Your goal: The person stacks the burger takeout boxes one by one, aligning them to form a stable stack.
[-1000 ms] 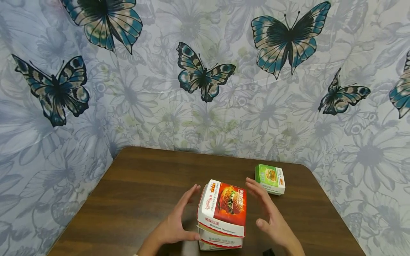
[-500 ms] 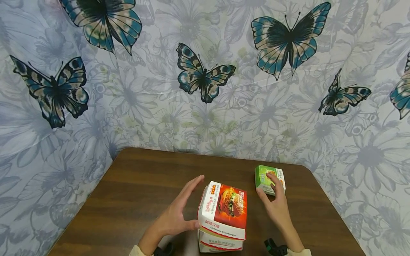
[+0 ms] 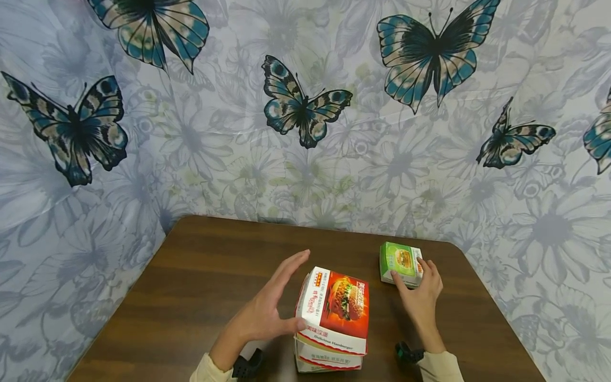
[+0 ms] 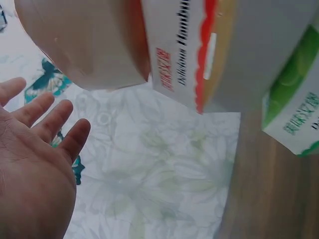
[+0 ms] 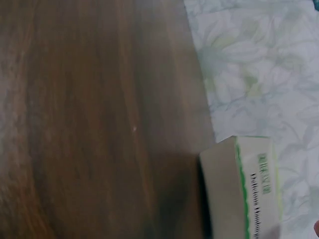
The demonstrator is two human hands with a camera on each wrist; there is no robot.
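A stack of hamburger boxes [image 3: 343,305] stands at the table's front middle, a red and white box with a hamburger picture on top. My left hand [image 3: 264,313] is beside its left side, fingers stretched out, thumb at the lower left corner. In the left wrist view those fingers [image 4: 50,117] are spread away from the boxes, the thumb [image 4: 79,45] close to the printed side [image 4: 174,55]. My right hand [image 3: 422,294] reaches to a smaller green and white hamburger box [image 3: 401,261], thumb at its front left and fingers at its right edge. The right wrist view shows this box [image 5: 259,194] resting on the table.
The brown wooden table [image 3: 229,260] has rounded back corners. Behind it hangs a pale floral cloth [image 3: 401,170] with teal butterflies. Black straps with devices [image 3: 248,363] sit at both wrists, below cream sleeves [image 3: 441,366].
My right hand has gone from beside the red-topped stack to the green hamburger box, its fingers shifting from the top to the right edge. My left hand has moved slightly forward. The boxes stay put.
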